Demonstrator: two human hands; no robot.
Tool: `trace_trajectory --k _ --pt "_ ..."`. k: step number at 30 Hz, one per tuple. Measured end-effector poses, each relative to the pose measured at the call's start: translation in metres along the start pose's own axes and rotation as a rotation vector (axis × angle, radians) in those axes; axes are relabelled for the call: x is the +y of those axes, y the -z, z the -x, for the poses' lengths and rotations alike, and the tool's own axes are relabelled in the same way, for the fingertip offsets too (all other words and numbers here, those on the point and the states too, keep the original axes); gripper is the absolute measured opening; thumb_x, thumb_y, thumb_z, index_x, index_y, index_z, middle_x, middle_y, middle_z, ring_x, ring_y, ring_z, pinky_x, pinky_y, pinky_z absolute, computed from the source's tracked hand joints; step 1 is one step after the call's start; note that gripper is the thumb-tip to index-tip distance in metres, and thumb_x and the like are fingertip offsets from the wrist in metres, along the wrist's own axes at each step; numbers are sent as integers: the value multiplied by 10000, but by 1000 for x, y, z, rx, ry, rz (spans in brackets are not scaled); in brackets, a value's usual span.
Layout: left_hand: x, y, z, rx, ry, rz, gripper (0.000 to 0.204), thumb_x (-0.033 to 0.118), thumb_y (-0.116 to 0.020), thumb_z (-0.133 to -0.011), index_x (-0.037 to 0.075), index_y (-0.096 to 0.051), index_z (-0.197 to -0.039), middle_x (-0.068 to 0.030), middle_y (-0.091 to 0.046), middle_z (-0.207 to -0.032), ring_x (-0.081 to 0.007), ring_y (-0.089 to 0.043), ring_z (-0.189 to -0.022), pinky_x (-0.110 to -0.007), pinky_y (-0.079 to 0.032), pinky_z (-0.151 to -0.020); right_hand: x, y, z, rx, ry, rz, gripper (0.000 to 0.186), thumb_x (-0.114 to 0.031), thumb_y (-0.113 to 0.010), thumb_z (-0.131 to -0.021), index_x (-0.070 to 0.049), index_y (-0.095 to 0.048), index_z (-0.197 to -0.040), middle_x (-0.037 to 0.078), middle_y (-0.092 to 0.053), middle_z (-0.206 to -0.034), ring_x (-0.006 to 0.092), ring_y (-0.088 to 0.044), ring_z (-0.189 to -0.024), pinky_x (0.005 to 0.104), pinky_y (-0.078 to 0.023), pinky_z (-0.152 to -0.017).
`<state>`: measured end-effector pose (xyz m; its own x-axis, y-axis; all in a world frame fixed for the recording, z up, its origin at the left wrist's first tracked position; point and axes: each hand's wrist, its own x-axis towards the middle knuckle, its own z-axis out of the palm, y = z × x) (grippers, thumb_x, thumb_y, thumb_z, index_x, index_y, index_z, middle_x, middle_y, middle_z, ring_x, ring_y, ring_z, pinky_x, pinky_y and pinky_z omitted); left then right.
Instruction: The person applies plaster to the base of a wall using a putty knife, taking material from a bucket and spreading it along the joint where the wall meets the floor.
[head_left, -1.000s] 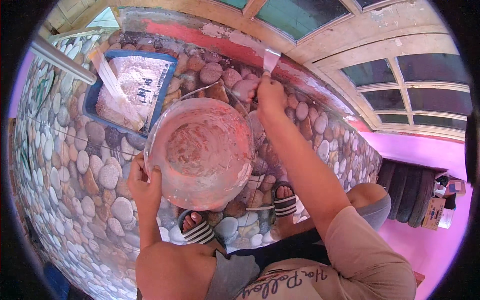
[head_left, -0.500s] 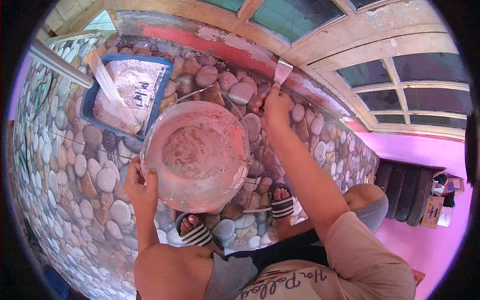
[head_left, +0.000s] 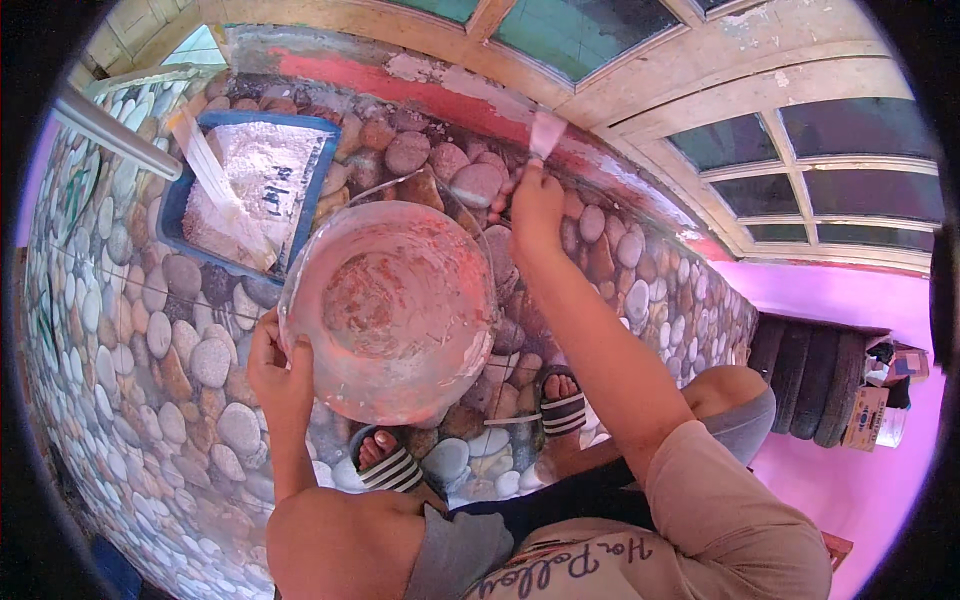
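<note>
Scraper [head_left: 546, 134] is gripped in the right hand [head_left: 538, 206], upper center, as the left hand [head_left: 279, 372] clasps a bucket [head_left: 400, 393].

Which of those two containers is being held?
The round bucket: the left hand grips its rim. The other, the squarish blue tray, has no hand on it.

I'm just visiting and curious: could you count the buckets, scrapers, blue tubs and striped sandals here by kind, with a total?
Buckets: 1, the round bucket with the left hand at its edge
Scrapers: 1, the scraper in the right hand
Blue tubs: 1, the blue tub beyond the bucket
Striped sandals: 2, the striped sandals on the feet
Total: 5
</note>
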<state>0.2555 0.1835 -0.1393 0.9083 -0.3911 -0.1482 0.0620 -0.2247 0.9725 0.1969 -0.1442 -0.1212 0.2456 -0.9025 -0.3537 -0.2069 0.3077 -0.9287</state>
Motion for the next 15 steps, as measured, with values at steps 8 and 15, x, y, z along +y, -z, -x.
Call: trace_trajectory --k 8,15 --pt "6 2 3 -23 69 39 131 -26 -550 -821 -18 -554 -952 -103 -591 -1127 -126 -531 -983 -272 -434 -887 9 -16 3 48 -21 54 459 -362 -387 -1027 -10 -458 -741 106 -522 -593 211 -527 -400 357 -448 -343" --pt "-4 7 4 -10 37 91 102 -29 -554 -816 -10 -534 -914 -96 -593 -1090 -126 -528 -968 -275 -428 -899 9 -41 -9 -174 54 -41 466 -361 -372 -1029 -3 -448 -740 101 -537 -605 213 -532 -405 353 -447 -345"
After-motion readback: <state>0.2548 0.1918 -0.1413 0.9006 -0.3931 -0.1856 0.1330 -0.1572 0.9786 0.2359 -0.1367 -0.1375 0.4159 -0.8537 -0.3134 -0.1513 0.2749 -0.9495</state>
